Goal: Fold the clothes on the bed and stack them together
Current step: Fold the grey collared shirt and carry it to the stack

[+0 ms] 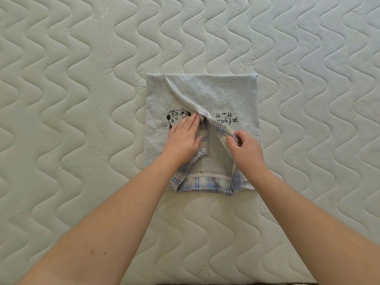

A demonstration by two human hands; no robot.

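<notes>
Quilted mattress [61, 99], pale, wavy stitch lines, filling the whole view; no walls, floor or other furniture visible, only a thin dark strip at the near edge. No other garments or stack in sight.

Grey polo shirt [205, 95] lying near the centre of the mattress, folded into a rough rectangle, front up, collar toward the near side. A diagonal crease running from the far left corner down to the placket. Black cartoon print [176, 118] on the left, upside-down lettering [227, 118] on the right.

Plaid collar [205, 186] at the near edge, blue and white check, right wing lifted.

Left hand [184, 138] pressed flat on the chest left of the placket, fingers straight and together, holding cloth down. Right hand [246, 149] pinching the raised right wing of the collar between thumb and fingertips.

White button [204, 150] on the placket, undone, just right of the left hand.

Likely step: squaring the collar before the next fold.

Risks, as judgement: tugging the collar too hard, dragging the folded body off square; lifting the flat hand early, letting the diagonal crease spread; leaving that crease in, giving a lumpy fold and a leaning stack; soft quilted surface gripping the knit and bunching it underneath.
</notes>
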